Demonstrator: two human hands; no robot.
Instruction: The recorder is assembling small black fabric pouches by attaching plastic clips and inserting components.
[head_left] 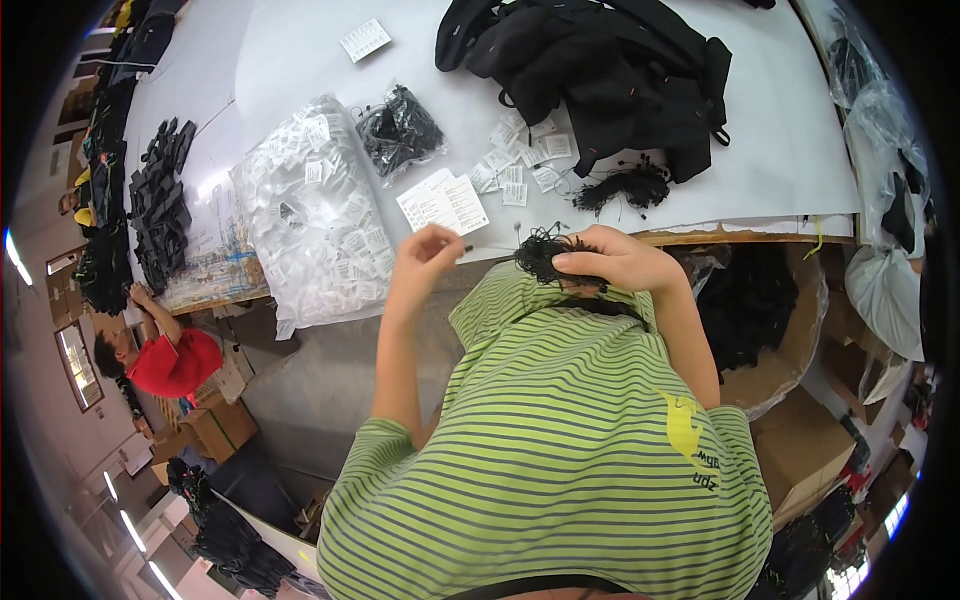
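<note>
In my right hand [625, 260] is a tangled bunch of thin black tag strings [543, 257], with the thumb pressed over it, held in front of my chest near the table's edge. My left hand [425, 257] is to its left, thumb and forefinger pinched at a small black string end [467, 248]. Past the hands, white printed labels [515, 193] lie scattered on the table, along with a printed card sheet [443, 202]. Another pile of black strings [630, 187] rests beside them, against black garments [610, 75].
A large clear bag of white labels [318, 215] and a smaller bag of black strings [400, 130] lie at left on the white table [290, 50]. Dark strips [160, 205] are heaped farther left, near a person in red [180, 362]. A cardboard box [800, 450] stands at right.
</note>
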